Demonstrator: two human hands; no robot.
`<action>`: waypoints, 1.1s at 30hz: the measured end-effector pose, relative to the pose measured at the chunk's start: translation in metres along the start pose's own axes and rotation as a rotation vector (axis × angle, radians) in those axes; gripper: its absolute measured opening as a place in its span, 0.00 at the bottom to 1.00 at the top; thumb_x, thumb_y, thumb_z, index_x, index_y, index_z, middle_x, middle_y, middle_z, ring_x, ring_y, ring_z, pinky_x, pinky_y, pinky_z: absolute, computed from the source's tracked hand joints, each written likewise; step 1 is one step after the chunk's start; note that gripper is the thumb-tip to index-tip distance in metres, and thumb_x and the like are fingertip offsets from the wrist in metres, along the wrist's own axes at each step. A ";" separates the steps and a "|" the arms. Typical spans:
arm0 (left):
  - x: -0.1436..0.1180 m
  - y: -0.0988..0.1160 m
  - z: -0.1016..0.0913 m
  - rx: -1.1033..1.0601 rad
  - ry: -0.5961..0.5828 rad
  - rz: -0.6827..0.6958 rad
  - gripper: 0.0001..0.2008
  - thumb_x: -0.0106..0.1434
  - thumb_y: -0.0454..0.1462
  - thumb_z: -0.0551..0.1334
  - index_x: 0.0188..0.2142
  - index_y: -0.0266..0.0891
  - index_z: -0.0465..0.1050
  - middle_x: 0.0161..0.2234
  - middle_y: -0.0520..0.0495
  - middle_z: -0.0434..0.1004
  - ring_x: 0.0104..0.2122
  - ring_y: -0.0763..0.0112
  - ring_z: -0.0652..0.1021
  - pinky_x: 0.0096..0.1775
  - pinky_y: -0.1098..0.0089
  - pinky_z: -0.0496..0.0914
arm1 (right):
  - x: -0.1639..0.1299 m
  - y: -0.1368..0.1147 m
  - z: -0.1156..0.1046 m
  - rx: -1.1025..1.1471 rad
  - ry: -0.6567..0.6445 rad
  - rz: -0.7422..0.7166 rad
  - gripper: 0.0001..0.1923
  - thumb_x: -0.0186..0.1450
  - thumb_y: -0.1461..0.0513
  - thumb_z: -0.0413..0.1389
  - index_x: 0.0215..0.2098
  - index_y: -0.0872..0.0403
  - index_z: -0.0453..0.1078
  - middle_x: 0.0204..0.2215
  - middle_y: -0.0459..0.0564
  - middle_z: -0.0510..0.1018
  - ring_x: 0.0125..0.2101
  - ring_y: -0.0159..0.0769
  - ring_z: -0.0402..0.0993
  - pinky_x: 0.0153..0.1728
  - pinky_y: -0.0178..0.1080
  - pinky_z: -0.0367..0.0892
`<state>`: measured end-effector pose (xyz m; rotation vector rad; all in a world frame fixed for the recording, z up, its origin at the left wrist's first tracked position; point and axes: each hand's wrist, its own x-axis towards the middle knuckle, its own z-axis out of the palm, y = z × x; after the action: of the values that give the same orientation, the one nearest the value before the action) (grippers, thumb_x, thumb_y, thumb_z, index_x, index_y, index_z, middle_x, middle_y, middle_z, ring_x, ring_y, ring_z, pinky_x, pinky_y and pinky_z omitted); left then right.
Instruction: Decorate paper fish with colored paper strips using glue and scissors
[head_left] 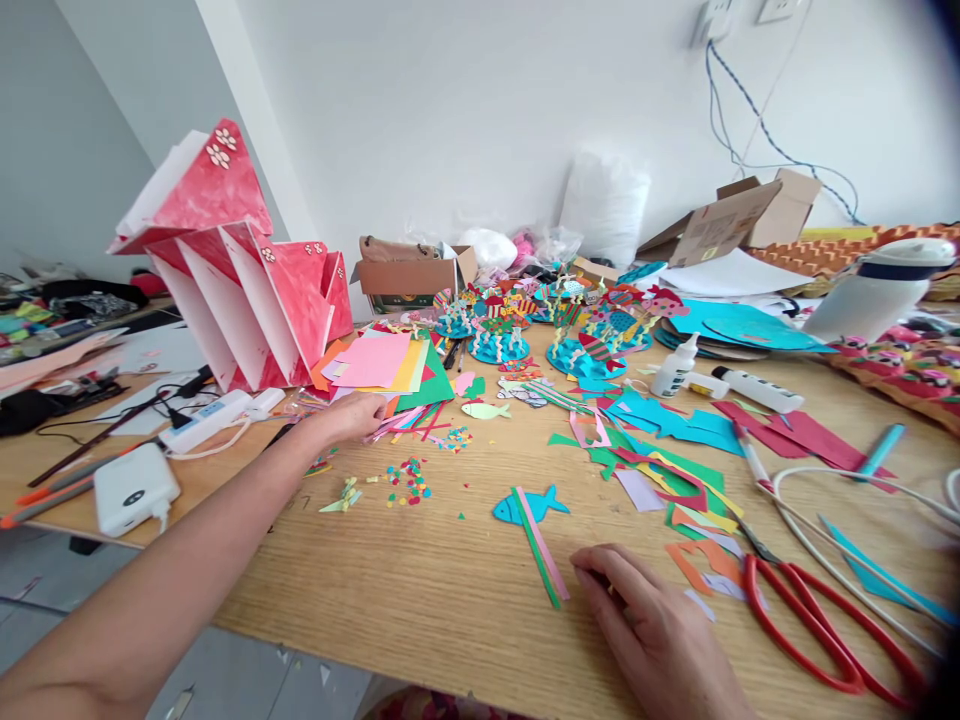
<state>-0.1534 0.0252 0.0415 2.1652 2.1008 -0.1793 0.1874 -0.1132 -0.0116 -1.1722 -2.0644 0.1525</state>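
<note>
- The left hand point(352, 415) is reaching far out, fingers curled loosely over the edge of one stack of coloured paper sheets point(386, 365), touching it.
- The right hand point(649, 625) is lying flat on the table point(420, 590), fingers spread, gripping nothing, just beside two paper strips point(541, 545).
- One blue paper fish point(529, 505) is lying under those strips.
- One pair of red scissors point(814, 625) is sitting right of that hand.
- Two cardboard boxes are standing open at the back: one box point(409, 275) is holding brown material, the other box's point(739, 220) contents are hidden.

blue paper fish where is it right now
In the head view the blue paper fish lies mid-table, just beyond the right hand, with pink and green strips across it and red scissors to its right.
</note>
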 end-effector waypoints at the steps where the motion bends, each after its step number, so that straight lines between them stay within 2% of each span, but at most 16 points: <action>1: -0.001 0.000 -0.003 -0.007 0.006 0.005 0.03 0.47 0.33 0.54 0.21 0.39 0.65 0.18 0.55 0.65 0.20 0.75 0.65 0.21 0.76 0.53 | 0.000 0.000 0.000 -0.001 -0.003 0.000 0.11 0.63 0.62 0.43 0.28 0.51 0.65 0.24 0.45 0.75 0.24 0.27 0.72 0.24 0.27 0.66; 8: -0.014 0.004 -0.034 -0.055 0.068 0.066 0.06 0.48 0.34 0.51 0.23 0.38 0.66 0.19 0.55 0.66 0.21 0.75 0.65 0.23 0.76 0.55 | -0.002 0.001 0.002 0.005 -0.010 0.016 0.10 0.63 0.62 0.43 0.29 0.51 0.65 0.24 0.45 0.75 0.23 0.28 0.72 0.23 0.28 0.66; 12: -0.033 0.017 -0.055 -0.201 0.088 0.126 0.07 0.50 0.37 0.51 0.25 0.37 0.66 0.21 0.54 0.66 0.22 0.76 0.65 0.24 0.77 0.58 | -0.001 0.001 0.001 0.029 0.005 0.013 0.09 0.62 0.63 0.44 0.29 0.51 0.65 0.24 0.45 0.74 0.23 0.28 0.72 0.23 0.28 0.66; 14: -0.045 0.030 -0.066 -0.316 0.037 0.181 0.08 0.50 0.38 0.52 0.27 0.36 0.66 0.22 0.54 0.65 0.23 0.77 0.66 0.24 0.77 0.58 | 0.001 -0.001 -0.001 0.063 0.025 0.017 0.09 0.62 0.64 0.44 0.29 0.52 0.64 0.23 0.45 0.73 0.23 0.28 0.71 0.23 0.28 0.65; 17: -0.062 0.055 -0.075 -0.452 -0.133 0.325 0.09 0.52 0.39 0.54 0.27 0.35 0.66 0.22 0.54 0.64 0.22 0.78 0.65 0.24 0.78 0.58 | 0.008 -0.009 -0.006 0.121 0.089 0.052 0.07 0.62 0.64 0.45 0.29 0.52 0.65 0.26 0.47 0.73 0.25 0.29 0.70 0.23 0.28 0.66; 20: -0.069 0.082 -0.074 -0.486 -0.236 0.451 0.09 0.53 0.39 0.54 0.28 0.35 0.67 0.22 0.54 0.63 0.23 0.79 0.64 0.25 0.78 0.57 | 0.019 -0.022 -0.015 0.140 0.148 0.090 0.06 0.61 0.64 0.48 0.36 0.51 0.65 0.35 0.50 0.73 0.31 0.32 0.70 0.28 0.32 0.68; 23: -0.069 0.108 -0.068 -0.473 -0.304 0.554 0.08 0.53 0.38 0.54 0.27 0.35 0.67 0.22 0.55 0.62 0.22 0.79 0.62 0.24 0.78 0.56 | 0.029 -0.030 -0.020 0.168 0.110 0.137 0.12 0.59 0.62 0.51 0.42 0.51 0.64 0.41 0.51 0.71 0.34 0.34 0.70 0.28 0.34 0.68; 25: -0.068 0.123 -0.064 -0.463 -0.326 0.607 0.07 0.53 0.37 0.54 0.26 0.35 0.67 0.21 0.55 0.62 0.21 0.80 0.62 0.23 0.78 0.55 | 0.031 -0.032 -0.021 0.211 0.050 0.183 0.11 0.58 0.61 0.52 0.41 0.52 0.65 0.37 0.49 0.73 0.31 0.33 0.70 0.28 0.33 0.67; 28: -0.064 0.140 -0.059 -0.469 -0.350 0.669 0.07 0.53 0.37 0.55 0.25 0.35 0.67 0.21 0.55 0.62 0.21 0.80 0.62 0.22 0.78 0.55 | 0.029 -0.030 -0.019 0.324 -0.033 0.254 0.05 0.60 0.62 0.50 0.32 0.52 0.68 0.27 0.44 0.74 0.26 0.29 0.69 0.26 0.31 0.64; 31: -0.058 0.150 -0.052 -0.503 -0.394 0.703 0.07 0.53 0.38 0.56 0.25 0.35 0.66 0.21 0.55 0.62 0.21 0.80 0.62 0.22 0.78 0.55 | 0.022 -0.026 -0.015 0.417 -0.018 0.318 0.07 0.61 0.62 0.49 0.28 0.53 0.67 0.22 0.42 0.73 0.23 0.27 0.67 0.24 0.29 0.62; 33: -0.053 0.153 -0.046 -0.538 -0.409 0.716 0.08 0.53 0.38 0.57 0.24 0.35 0.66 0.21 0.55 0.62 0.21 0.80 0.62 0.22 0.78 0.55 | 0.017 -0.024 -0.012 0.472 0.027 0.352 0.05 0.60 0.62 0.50 0.29 0.53 0.67 0.21 0.42 0.72 0.22 0.27 0.66 0.23 0.29 0.62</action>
<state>-0.0022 -0.0238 0.0965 2.1357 0.9365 0.0176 0.1734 -0.1162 0.0163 -1.2079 -1.6534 0.7442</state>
